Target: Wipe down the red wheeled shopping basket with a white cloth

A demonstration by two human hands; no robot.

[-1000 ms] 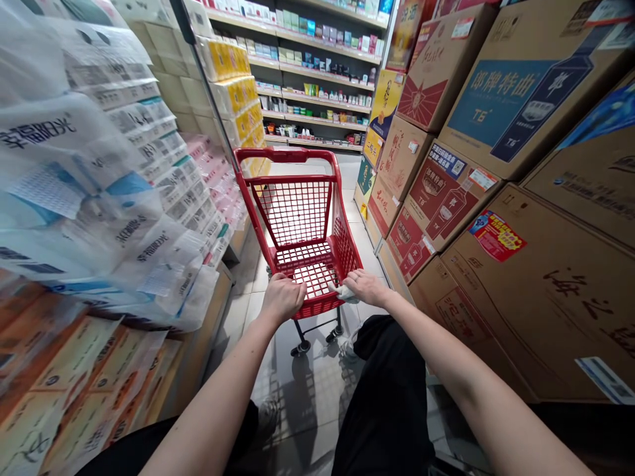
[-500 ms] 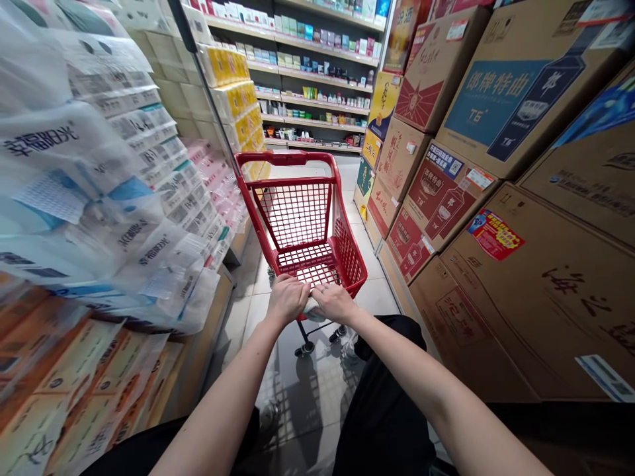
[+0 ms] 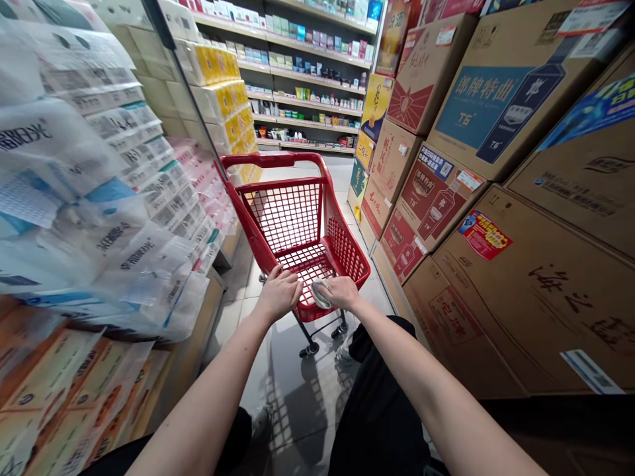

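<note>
A small red shopping cart with a plastic grid basket stands in front of me, its handle at the far side. My left hand is closed over the basket's near left rim. In my right hand is a crumpled pale cloth, held against the near edge of the basket. The basket's grid floor shows through, with nothing lying in it. Part of the near rim is hidden behind my hands and the cloth.
Plastic-wrapped paper packs are piled along the left. Stacked cartons line the right side. Shelves of small goods stand across the far end. A dark-topped pole rises from the cart's left corner. My legs are below.
My hands have moved apart; they were together on the near rim. The right one has shifted right with the cloth, now more visible. The cart is turned slightly and its handle sits further left.
</note>
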